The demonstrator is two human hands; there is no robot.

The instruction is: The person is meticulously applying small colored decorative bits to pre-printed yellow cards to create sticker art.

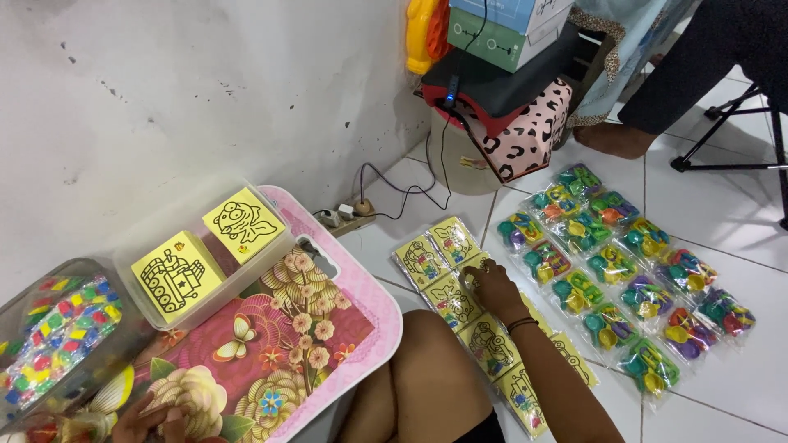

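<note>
Rows of bagged colourful plastic toys (624, 275) lie beside your right hand (492, 283), whose bent fingers (474, 277) pinch a wrapped yellow picture card (454, 297); your left hand's (152, 418) grip is unclear.

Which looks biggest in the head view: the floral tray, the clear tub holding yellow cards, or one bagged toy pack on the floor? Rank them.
1. floral tray
2. clear tub
3. toy pack
The tray and tub lie nearer the camera, so their lead may be overstated.

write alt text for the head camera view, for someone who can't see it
A person's right hand rests on yellow picture cards in clear sleeves on the tiled floor, beside rows of bagged colourful toys. The left hand touches a floral pink tray.
</note>
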